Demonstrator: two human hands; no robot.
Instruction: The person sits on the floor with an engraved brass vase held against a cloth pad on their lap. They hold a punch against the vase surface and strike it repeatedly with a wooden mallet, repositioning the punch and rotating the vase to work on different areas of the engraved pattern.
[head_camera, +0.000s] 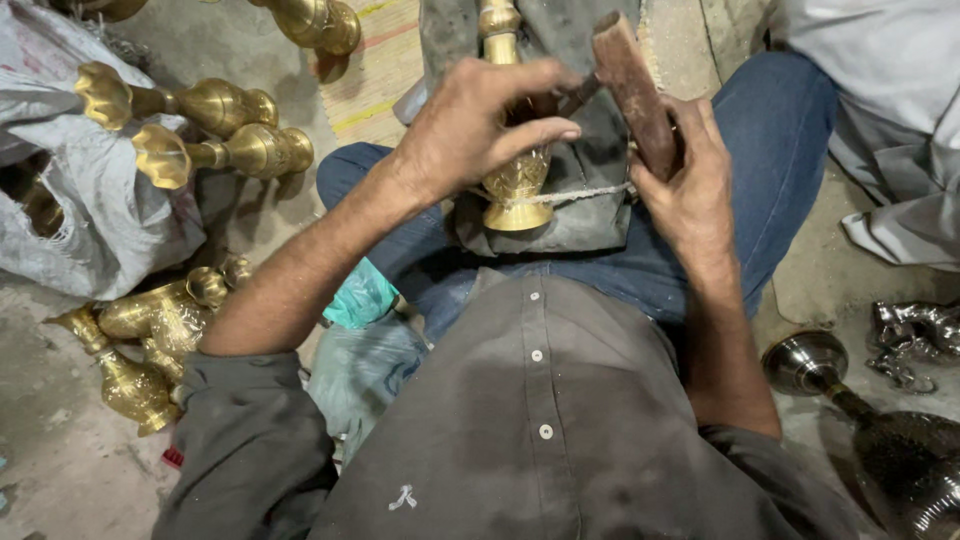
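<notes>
The brass vase (517, 180) stands upright on grey cloth (580, 215) across the lap. The left hand (480, 125) closes around its body, apparently pinching a thin tool (580, 95). The right hand (680, 180) grips a wooden mallet (632, 90) above it.

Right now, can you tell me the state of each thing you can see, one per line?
Left hand: closed around a thin tool, tip against the brass vase.
Right hand: gripping a wooden mallet, raised.
Brass vase: on the lap, tied with string to a dark cloth.
Two brass vases: lying on their sides.
Brass pile: heaped on the floor.
Dark metal vase: lying down.
</notes>
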